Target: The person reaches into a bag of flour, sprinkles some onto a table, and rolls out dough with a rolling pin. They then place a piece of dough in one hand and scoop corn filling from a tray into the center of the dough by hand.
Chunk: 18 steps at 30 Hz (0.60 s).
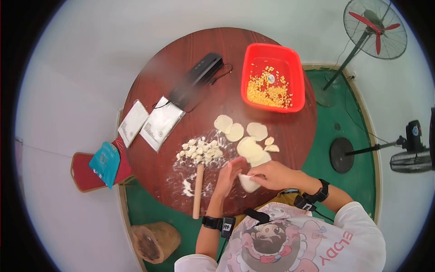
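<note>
My right hand [271,176] pinches the edge of a thin, round dough wrapper [248,184], which hangs down near the table's front edge. Beside the wrapper, my left hand [228,176] has its fingers stretched out and rather flat, with the fingertips close to the dough. Several flat wrappers [257,131] lie just beyond my hands, some overlapping. To their right are two small folded dough pieces [272,148]. Left of them sits a floury heap of small dough lumps [200,150]. A wooden rolling pin [198,192] lies left of my left hand, its upper end at the heap.
On the round table [217,41] stand a red basin [297,86] of yellow kernels, a black device [206,68] with a cable, and two white packets [161,122]. A chair [80,170] with a teal bag, a log stool [156,241] and fans [374,27] surround it.
</note>
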Tool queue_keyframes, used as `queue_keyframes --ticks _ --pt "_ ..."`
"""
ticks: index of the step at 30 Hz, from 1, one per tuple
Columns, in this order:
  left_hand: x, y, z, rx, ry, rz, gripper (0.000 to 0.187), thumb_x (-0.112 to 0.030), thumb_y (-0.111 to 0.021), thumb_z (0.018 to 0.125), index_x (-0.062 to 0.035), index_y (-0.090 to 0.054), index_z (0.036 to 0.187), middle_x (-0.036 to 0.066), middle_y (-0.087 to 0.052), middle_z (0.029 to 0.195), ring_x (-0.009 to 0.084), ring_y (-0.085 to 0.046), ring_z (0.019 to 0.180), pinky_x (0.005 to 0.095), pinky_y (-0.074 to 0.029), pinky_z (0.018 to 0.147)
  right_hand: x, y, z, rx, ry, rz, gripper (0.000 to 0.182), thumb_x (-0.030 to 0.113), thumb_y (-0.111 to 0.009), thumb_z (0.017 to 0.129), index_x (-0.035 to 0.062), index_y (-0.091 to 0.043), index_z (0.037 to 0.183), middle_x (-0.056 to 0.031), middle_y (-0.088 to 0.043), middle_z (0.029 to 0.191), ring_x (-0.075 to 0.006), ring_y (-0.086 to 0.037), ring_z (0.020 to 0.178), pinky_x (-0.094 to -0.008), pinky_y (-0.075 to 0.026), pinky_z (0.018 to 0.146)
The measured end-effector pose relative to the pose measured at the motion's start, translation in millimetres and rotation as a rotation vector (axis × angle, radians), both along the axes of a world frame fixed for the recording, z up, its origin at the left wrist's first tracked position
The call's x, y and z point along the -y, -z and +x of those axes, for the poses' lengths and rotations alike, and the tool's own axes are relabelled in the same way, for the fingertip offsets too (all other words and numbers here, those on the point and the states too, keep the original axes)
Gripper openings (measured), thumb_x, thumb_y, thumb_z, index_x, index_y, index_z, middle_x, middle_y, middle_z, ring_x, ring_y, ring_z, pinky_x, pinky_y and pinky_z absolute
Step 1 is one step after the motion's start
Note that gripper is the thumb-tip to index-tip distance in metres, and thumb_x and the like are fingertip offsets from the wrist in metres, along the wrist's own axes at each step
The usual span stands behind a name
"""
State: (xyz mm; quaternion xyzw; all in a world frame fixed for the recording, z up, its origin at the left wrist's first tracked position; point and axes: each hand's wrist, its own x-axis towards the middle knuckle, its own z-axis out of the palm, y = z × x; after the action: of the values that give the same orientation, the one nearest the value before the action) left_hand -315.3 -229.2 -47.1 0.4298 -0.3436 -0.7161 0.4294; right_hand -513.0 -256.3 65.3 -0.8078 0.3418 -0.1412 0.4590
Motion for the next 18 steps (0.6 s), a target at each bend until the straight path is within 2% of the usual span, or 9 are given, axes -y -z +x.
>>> queue_keyframes --ticks 2,3,5,6,9,10,11,14,18 --pt "19 -11 -40 -0.367 0.121 0.188 0.082 -0.065 -0.021 0.086 0.0035 -0.04 0.127 0.017 -0.049 0.124 0.0272 -0.049 0.114 0.039 -0.039 0.097 27 6 -23 0.224 -0.008 0.125 0.02 0.015 -0.052 0.082 0.0039 -0.061 0.097 -0.0179 -0.061 0.073 -0.0326 -0.06 0.066 -0.039 -0.047 0.062" --pt "26 -9 -53 -0.571 0.225 0.193 0.079 -0.065 -0.021 0.086 -0.0013 -0.038 0.13 0.016 -0.046 0.127 0.0279 -0.047 0.116 0.041 -0.038 0.098 37 12 -35 0.374 0.031 0.086 0.021 0.014 -0.052 0.082 0.0021 -0.061 0.096 -0.0186 -0.061 0.073 -0.0312 -0.061 0.065 -0.0382 -0.047 0.063" --pt "32 -25 -95 -0.524 -0.045 0.368 0.075 -0.064 -0.025 0.086 -0.0069 -0.034 0.133 0.014 -0.042 0.131 0.0289 -0.045 0.118 0.0445 -0.038 0.098 62 15 -69 0.232 0.096 0.134 0.021 0.012 -0.052 0.082 -0.001 -0.061 0.096 -0.019 -0.062 0.076 -0.0303 -0.061 0.065 -0.0364 -0.048 0.063" --pt "37 -13 -106 -0.953 0.032 0.296 0.07 -0.062 -0.029 0.087 -0.011 -0.03 0.135 0.013 -0.039 0.134 0.0301 -0.043 0.12 0.0475 -0.037 0.098 73 18 -85 0.187 0.125 0.117 0.02 0.011 -0.053 0.082 -0.0028 -0.061 0.095 -0.0153 -0.063 0.074 -0.0219 -0.061 0.064 -0.0328 -0.048 0.061" --pt "52 -42 -144 -0.715 0.053 0.227 0.068 -0.059 -0.032 0.088 -0.0097 -0.03 0.135 0.012 -0.038 0.134 0.0309 -0.04 0.122 0.0499 -0.035 0.099 94 8 -125 0.236 0.265 0.503 0.02 0.012 -0.056 0.081 -0.0031 -0.061 0.094 -0.0109 -0.062 0.072 -0.0135 -0.059 0.063 -0.0296 -0.047 0.058" --pt "56 -52 -156 -0.561 -0.02 0.279 0.057 -0.046 -0.042 0.091 -0.006 -0.034 0.131 0.013 -0.044 0.129 0.0294 -0.046 0.118 0.0484 -0.039 0.096 99 11 -135 0.263 0.276 0.5 0.02 0.013 -0.057 0.082 -0.0032 -0.061 0.092 -0.0093 -0.061 0.07 -0.0079 -0.056 0.064 -0.0282 -0.047 0.057" --pt "58 -55 -165 -0.563 -0.033 0.271 0.057 -0.046 -0.042 0.091 -0.006 -0.034 0.131 0.013 -0.044 0.129 0.0294 -0.046 0.118 0.0484 -0.039 0.096 102 12 -143 0.26 0.262 0.499 0.02 0.013 -0.057 0.082 -0.0032 -0.061 0.092 -0.0093 -0.061 0.07 -0.0079 -0.056 0.064 -0.0282 -0.047 0.057" --pt "66 -81 -185 -0.119 -0.221 0.32 0.041 -0.019 -0.053 0.089 0.0027 -0.042 0.122 0.012 -0.055 0.113 0.0234 -0.059 0.099 0.039 -0.051 0.083 109 5 -156 0.272 0.237 0.22 0.02 0.013 -0.057 0.082 -0.0028 -0.061 0.093 -0.0091 -0.061 0.07 -0.009 -0.056 0.062 -0.0273 -0.046 0.057" --pt "60 -97 -184 -0.052 -0.242 0.173 0.031 -0.019 -0.053 0.09 0.0023 -0.052 0.113 0.008 -0.059 0.101 0.017 -0.061 0.091 0.0328 -0.052 0.076 107 -17 -156 0.262 0.244 0.115 0.02 0.015 -0.059 0.082 -0.0026 -0.061 0.091 -0.0078 -0.06 0.069 -0.0085 -0.055 0.061 -0.0258 -0.045 0.056"
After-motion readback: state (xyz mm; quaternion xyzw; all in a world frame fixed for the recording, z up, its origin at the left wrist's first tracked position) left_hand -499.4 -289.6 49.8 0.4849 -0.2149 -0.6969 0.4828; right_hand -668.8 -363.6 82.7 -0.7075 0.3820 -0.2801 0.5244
